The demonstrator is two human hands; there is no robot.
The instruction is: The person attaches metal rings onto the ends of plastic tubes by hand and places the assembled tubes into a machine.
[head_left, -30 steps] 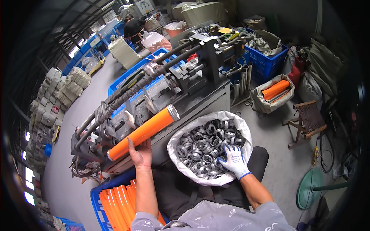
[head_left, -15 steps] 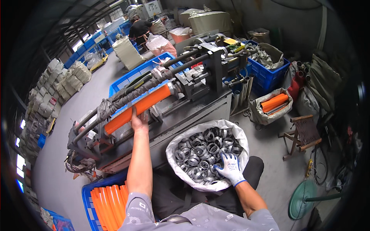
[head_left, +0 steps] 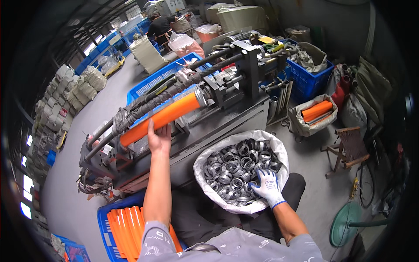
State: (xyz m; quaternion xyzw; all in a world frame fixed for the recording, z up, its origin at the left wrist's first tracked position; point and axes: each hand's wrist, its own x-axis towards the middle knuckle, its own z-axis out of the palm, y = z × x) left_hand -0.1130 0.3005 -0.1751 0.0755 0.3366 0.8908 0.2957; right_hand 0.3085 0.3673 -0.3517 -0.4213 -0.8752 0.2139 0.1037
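My left arm stretches forward, the bare left hand gripping the orange tube from beneath, thumb raised against it. The tube slants up rightward along the machine. My right forearm angles inward, the gloved right hand palm down among metal rings in the white sack; whether it grips one, I cannot tell.

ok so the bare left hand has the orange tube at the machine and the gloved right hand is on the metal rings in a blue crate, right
The container is wrong: the metal rings lie in a white sack, as the head view shows. The bare left hand has the orange tube at the machine, and the gloved right hand is on the rings.
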